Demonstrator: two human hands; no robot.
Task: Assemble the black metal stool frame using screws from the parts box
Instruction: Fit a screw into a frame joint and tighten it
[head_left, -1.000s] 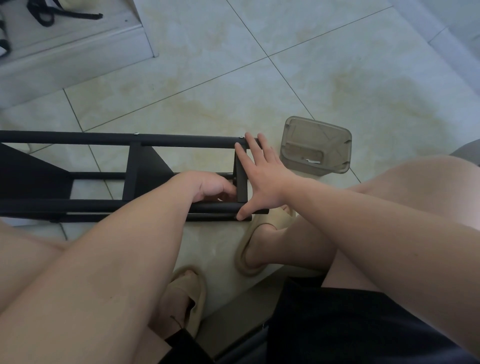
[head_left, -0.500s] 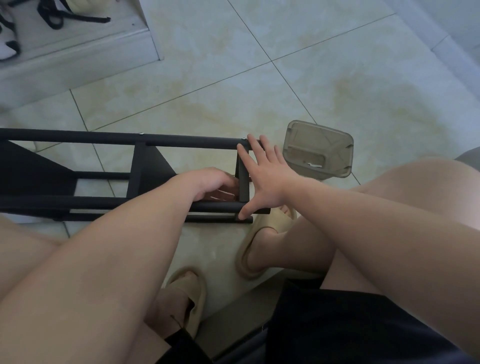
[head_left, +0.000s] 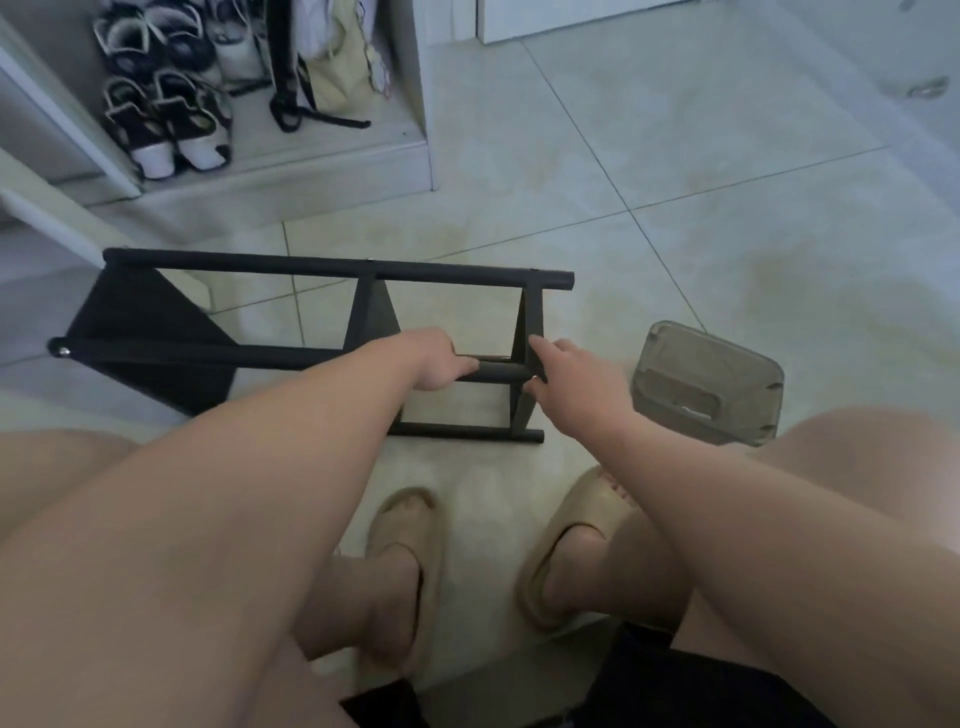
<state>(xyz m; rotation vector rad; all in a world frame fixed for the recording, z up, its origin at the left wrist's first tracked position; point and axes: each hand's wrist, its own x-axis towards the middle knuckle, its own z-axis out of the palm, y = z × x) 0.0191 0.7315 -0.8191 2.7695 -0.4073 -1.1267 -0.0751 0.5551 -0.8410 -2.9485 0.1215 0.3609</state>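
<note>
1. Comparing with a second ago, your right hand (head_left: 576, 376) no longer lies spread flat against the end of the stool frame (head_left: 332, 270); it now pinches the end crossbar between forefinger and thumb. Your left hand (head_left: 439, 364) has shifted onto the middle rail. The frame's whole length now shows, with shoes (head_left: 166, 124) beyond its far rail.
2. The frame lies on its side on the tiled floor (head_left: 675, 182), with both hands at its right end. The parts box (head_left: 706, 384) sits just right of that end.
3. Your left fingers curl over the rail, and both forearms stretch forward to the frame.
</note>
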